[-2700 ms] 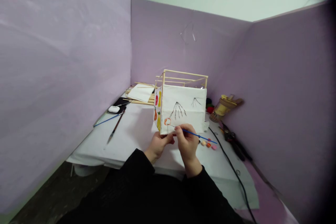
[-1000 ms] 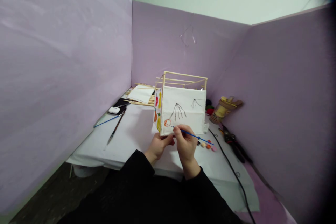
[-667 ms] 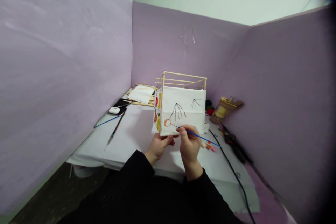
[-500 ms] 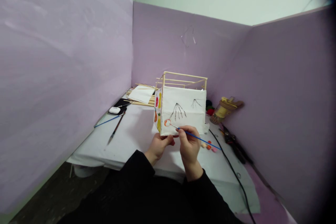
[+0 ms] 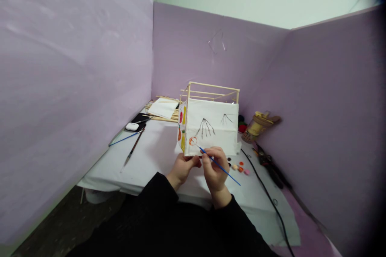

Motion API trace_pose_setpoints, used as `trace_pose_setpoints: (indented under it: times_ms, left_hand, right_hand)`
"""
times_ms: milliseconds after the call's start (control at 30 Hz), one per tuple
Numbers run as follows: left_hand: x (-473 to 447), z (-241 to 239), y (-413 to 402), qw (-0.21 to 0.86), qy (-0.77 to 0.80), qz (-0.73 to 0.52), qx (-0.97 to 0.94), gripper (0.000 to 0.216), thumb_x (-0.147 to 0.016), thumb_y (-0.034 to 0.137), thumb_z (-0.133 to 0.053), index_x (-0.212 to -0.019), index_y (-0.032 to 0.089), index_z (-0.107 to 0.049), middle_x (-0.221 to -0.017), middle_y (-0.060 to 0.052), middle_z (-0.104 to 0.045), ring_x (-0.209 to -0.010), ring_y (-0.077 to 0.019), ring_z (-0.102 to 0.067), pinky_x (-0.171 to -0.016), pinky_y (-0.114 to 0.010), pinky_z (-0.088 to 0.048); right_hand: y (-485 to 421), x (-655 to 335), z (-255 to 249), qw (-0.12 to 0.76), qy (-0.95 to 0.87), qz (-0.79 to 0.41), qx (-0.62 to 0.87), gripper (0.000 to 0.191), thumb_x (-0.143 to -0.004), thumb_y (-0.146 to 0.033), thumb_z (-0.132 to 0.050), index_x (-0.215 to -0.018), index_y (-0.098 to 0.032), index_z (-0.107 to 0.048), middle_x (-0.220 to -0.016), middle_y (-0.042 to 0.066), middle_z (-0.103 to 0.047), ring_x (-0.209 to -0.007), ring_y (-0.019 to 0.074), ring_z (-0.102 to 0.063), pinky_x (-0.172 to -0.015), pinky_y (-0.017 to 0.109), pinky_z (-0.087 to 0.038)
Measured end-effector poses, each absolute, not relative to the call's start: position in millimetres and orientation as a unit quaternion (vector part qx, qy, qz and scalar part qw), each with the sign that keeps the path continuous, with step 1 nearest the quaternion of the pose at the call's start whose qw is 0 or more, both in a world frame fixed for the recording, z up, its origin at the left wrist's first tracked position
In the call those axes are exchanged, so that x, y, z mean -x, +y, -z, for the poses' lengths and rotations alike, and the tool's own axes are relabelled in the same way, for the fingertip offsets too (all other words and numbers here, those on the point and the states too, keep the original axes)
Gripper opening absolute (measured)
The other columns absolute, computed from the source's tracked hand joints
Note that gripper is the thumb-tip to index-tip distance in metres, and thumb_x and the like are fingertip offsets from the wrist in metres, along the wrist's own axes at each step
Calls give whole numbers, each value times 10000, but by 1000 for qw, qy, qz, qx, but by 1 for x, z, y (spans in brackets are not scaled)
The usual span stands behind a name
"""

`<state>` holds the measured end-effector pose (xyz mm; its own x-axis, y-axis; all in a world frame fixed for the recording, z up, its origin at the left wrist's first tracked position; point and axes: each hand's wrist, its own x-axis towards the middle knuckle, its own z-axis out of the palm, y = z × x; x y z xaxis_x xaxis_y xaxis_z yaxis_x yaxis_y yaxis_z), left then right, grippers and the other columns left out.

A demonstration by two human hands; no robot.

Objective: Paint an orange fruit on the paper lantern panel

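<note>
A box-shaped lantern (image 5: 211, 128) of thin wooden sticks and white paper stands in the middle of the white-covered table (image 5: 150, 160). Its front panel carries black branch strokes and a small orange circle (image 5: 192, 141) at the lower left; its left side shows painted fruit. My right hand (image 5: 213, 167) pinches a thin blue paintbrush (image 5: 221, 167), whose tip rests at the orange circle. Below the lantern's lower left corner, my left hand (image 5: 181, 168) is closed against its base, steadying it.
Two more brushes (image 5: 129, 144) and a white earbud case (image 5: 132, 126) lie at the left. Bamboo sticks and paper (image 5: 161, 108) are piled behind. Paint blobs (image 5: 239, 167), a black cable (image 5: 265, 192), scissors (image 5: 268, 162) and a twine spool (image 5: 256, 125) sit right. Purple partitions enclose the table.
The brush handle has swung down and toward me, now pointing lower right. My right hand shifted slightly left; the tip stays at the orange circle. My left hand and the lantern have not moved.
</note>
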<state>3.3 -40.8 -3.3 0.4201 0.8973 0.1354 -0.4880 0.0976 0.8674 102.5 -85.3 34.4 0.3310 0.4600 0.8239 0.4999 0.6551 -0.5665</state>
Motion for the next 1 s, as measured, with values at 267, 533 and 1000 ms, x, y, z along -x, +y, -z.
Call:
trace_pose_setpoints:
  times_ms: [267, 533, 1000]
  left_hand:
    - [-4, 4, -40, 710, 212, -510, -437, 324, -669, 424, -758, -771, 120, -714, -633, -26, -655, -567, -122, -556, -599, -273, -457]
    - [-4, 0, -40, 720, 196, -514, -422, 307, -668, 399, -769, -786, 121, -715, -646, -16, -657, -565, -107, -552, -592, -257, -452]
    - [-4, 7, -38, 709, 197, -512, -443, 301, -710, 416, -732, -687, 119, -686, -590, -7, -626, -581, -115, -553, -615, -260, -446]
  right_hand:
    - [-86, -113, -29, 666, -624, 94, 397, 216, -774, -85, -641, -928, -237, -640, -838, 31, -670, -815, 187, -564, -721, 376, -506]
    - [-85, -118, -31, 620, -663, 139, 396, 259, -788, -74, -623, -980, -247, -645, -862, 32, -700, -815, 191, -585, -751, 403, -509]
    - [-90, -126, -36, 572, -722, 103, 375, 281, -814, -101, -551, -1041, -237, -646, -887, 44, -686, -836, 207, -573, -790, 448, -474]
